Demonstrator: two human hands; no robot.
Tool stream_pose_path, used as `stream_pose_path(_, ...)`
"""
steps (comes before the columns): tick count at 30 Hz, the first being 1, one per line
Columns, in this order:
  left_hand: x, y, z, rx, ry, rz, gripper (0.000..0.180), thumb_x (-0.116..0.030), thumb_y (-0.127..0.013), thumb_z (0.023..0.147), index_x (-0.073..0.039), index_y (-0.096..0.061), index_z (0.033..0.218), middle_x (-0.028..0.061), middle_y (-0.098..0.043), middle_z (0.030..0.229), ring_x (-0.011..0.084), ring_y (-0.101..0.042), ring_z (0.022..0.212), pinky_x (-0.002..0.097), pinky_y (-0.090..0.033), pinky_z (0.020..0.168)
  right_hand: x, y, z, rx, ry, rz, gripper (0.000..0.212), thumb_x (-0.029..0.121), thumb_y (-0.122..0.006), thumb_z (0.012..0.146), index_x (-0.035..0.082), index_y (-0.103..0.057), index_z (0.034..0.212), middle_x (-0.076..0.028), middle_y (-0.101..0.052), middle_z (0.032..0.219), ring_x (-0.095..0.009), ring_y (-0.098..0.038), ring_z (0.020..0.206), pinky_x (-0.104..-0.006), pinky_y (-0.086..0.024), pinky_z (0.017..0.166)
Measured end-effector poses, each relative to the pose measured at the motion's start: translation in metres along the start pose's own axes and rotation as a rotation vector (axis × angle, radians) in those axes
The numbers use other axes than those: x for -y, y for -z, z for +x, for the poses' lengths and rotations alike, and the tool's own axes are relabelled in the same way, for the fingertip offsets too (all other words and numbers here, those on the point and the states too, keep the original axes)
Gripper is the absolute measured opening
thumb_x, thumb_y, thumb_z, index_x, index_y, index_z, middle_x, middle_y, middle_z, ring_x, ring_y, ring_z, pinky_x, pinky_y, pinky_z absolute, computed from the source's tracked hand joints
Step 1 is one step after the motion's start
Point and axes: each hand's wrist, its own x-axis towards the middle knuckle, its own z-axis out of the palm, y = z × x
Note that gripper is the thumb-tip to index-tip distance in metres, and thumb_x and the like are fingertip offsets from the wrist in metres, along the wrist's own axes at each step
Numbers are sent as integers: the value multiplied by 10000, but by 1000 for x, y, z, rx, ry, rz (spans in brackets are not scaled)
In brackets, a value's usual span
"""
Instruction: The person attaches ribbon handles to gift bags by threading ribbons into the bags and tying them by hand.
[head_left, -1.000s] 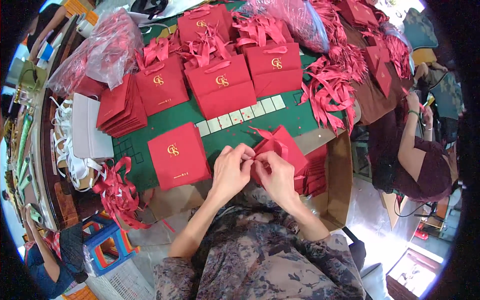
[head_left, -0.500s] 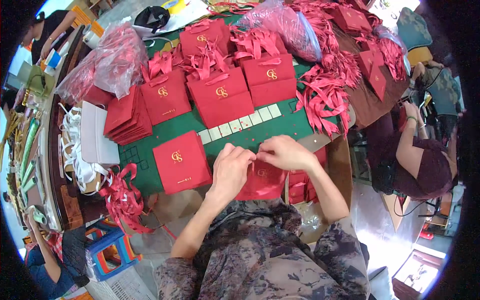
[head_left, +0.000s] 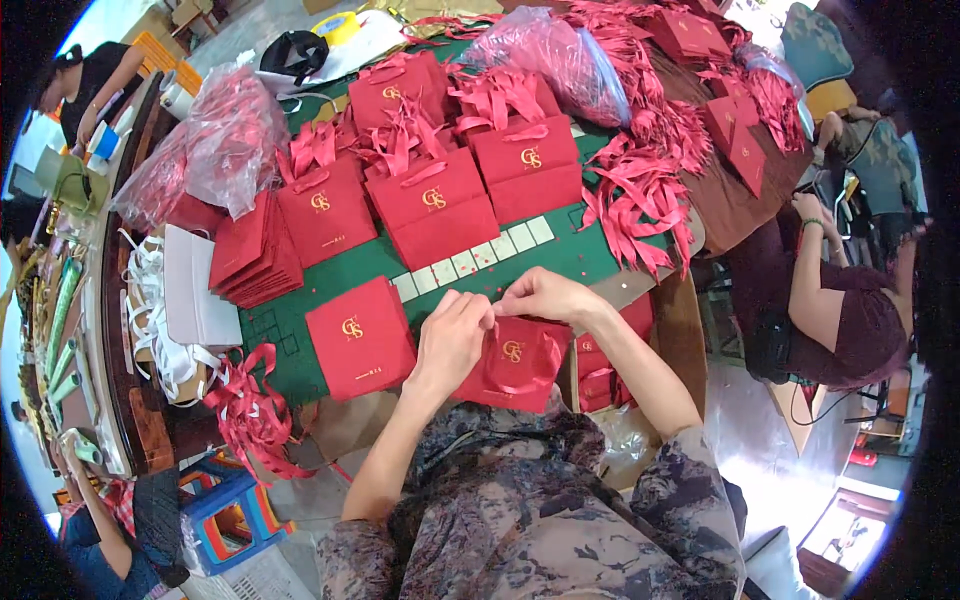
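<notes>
Just in front of our body, below both hands and at the near side of the green table mat (head_left: 290, 330), we have a small red bag (head_left: 505, 372), its gold emblem facing up at us and reading upright. Its mouth points away from us and its base toward our camouflage shirt (head_left: 560, 500); the paper is foreshortened and partly covered, so we cannot tell its long axis. A red ribbon (head_left: 545, 365) droops over its front on the right. Our left hand (head_left: 450, 338) and right hand (head_left: 545, 297) meet at the mouth, the fingers of each curled closed in a pinch on the bag — whether on paper or ribbon is too small to tell. Beneath our right forearm, a cardboard box (head_left: 686, 340) holds more red bags (head_left: 592, 388). To the left, a flat red stack (head_left: 358, 340) lies beside our left hand; beyond it stands a white box (head_left: 200, 285), its inside hidden, with white ribbons (head_left: 160, 345) alongside. Farther back, a clear plastic sack (head_left: 240, 150) holds something red — and red bags with ribbon handles (head_left: 440, 205) stand in the middle.
</notes>
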Motion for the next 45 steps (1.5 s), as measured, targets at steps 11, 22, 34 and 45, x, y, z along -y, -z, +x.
stream_pose_path(11,11,0,5,1,123,-66,150,18,-695,796,-30,-556,826,120,-625,766,318,-606,782,418,-492,685,-8,-21,11,-296,3,22,195,200,-749,825,5,-759,820,-31,-693,681,-78,-585,623,-289,-482,610)
stream_pose_path(22,23,-8,1,-49,200,-41,154,-81,-714,845,-36,-640,972,113,-679,845,298,-635,797,413,-522,712,-5,-2,-8,-735,163,-376,231,249,-720,893,20,-746,895,-74,-682,693,-150,-601,593,-321,-475,574)
stream_pose_path(34,40,-43,16,-72,334,238,198,-239,-786,762,-76,-678,794,77,-686,662,295,-617,635,430,-484,721,-11,-24,-1,-610,208,-426,174,165,-758,812,51,-665,906,-111,-665,818,-262,-676,735,-393,-521,657)
stream_pose_path(45,31,-46,17,-153,378,-173,139,-143,-718,858,-8,-707,888,120,-714,755,234,-704,711,351,-542,692,-17,-18,-7,-484,252,78,163,109,-675,927,-8,-685,1039,-51,-717,881,-97,-660,808,-271,-534,744)
